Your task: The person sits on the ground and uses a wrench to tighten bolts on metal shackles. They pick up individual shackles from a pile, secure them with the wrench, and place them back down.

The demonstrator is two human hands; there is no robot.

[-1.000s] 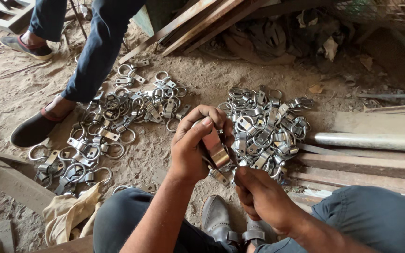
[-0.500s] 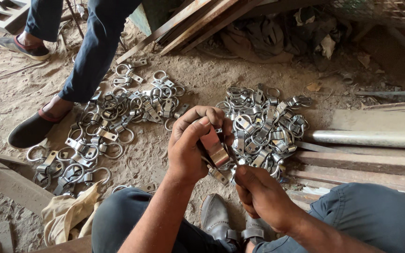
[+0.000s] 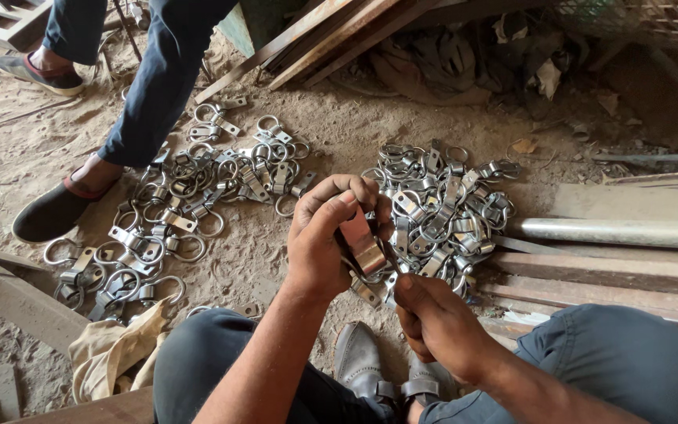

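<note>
My left hand [image 3: 325, 235] is closed around a metal strap clamp [image 3: 362, 245], a flat bent steel piece, held over the sandy ground. My right hand [image 3: 431, 323] sits just below and to the right, its thumb and fingers pinching a thin part at the clamp's lower end. Directly behind my hands lies a pile of metal ring clamps [image 3: 441, 208]. A second, looser spread of ring clamps [image 3: 190, 212] covers the ground to the left. My knees and grey sandals [image 3: 370, 369] show at the bottom.
Another person stands at the upper left in blue trousers, one dark slip-on shoe [image 3: 52, 210] beside the left pile. A steel pipe [image 3: 614, 232] and wooden planks [image 3: 590, 275] lie at right. A cloth [image 3: 111, 349] lies lower left; scrap wood leans at top.
My hands have shifted slightly with the clamp, the left hand turning it a little. The other person's leg and the piles stay put.
</note>
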